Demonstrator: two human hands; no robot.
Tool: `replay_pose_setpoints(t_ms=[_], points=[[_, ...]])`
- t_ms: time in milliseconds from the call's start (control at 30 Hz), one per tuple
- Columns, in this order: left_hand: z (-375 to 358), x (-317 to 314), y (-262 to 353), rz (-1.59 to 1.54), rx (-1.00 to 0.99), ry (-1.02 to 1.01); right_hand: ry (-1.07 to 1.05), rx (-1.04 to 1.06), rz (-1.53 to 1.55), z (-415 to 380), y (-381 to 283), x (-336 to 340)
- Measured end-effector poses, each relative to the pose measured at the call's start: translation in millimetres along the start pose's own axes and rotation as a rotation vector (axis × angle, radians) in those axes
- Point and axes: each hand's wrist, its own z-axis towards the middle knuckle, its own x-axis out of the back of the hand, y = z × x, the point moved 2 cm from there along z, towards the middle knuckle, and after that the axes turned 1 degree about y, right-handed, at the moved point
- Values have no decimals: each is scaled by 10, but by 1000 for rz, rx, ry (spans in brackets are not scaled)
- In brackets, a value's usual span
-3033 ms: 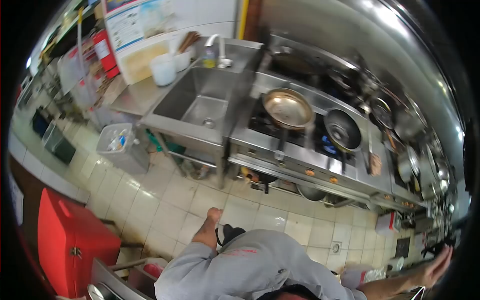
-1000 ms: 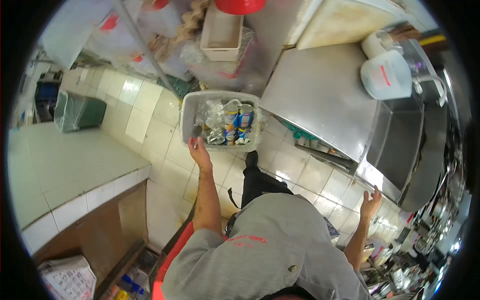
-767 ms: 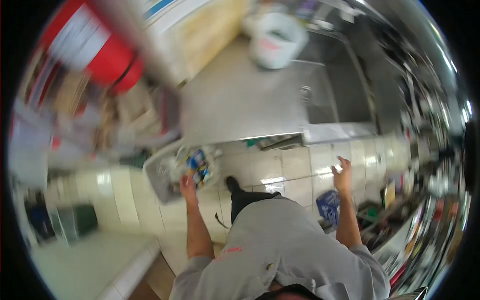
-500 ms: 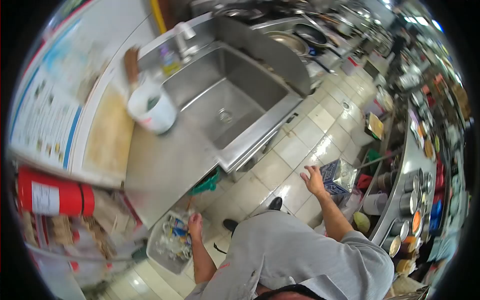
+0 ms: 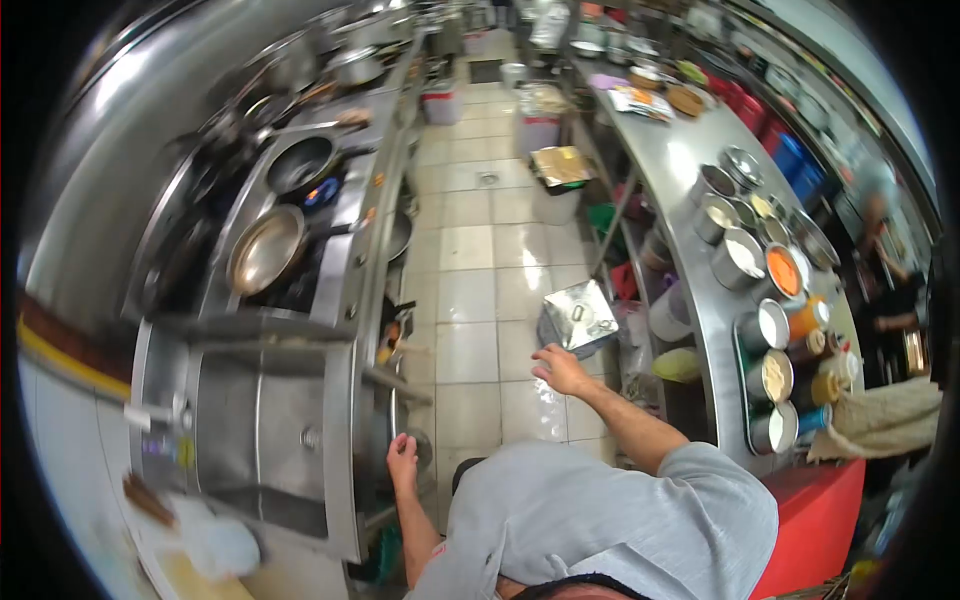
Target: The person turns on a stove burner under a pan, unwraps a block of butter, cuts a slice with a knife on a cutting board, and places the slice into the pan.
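My right hand is held out over the floor, fingers apart and holding nothing. Just beyond it stands a square tin with a shiny metal top. My left hand hangs low beside the front edge of the steel sink. Its fingers are loosely bent, with the thumb a little apart, and I see nothing in it.
On the left, a frying pan and a dark wok sit on the stove, a blue flame showing near the wok. The tiled aisle runs ahead. Several metal pots and a carrot-coloured pot crowd the right counter.
My view has turned right, from the sink corner and red cylinder to the aisle between stove and counter. The sink now lies at my left. Both hands remain without any visible object.
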Motion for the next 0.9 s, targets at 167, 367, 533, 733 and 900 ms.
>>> replay_pose_setpoints(t_ms=[167, 367, 533, 733, 900], points=[[733, -554, 584, 119, -102, -158, 31, -88, 38, 368, 161, 16], [1455, -1199, 1411, 204, -220, -356, 68, -291, 38, 779, 467, 61], [2105, -1783, 1921, 209, -253, -562, 130, -397, 84, 1260, 591, 184], [2747, -2468, 2177, 145, -340, -656, 70, -482, 80, 1834, 823, 245], [2958, -3184, 2606, 186, -224, -652, -13, -526, 110, 2122, 1255, 539]])
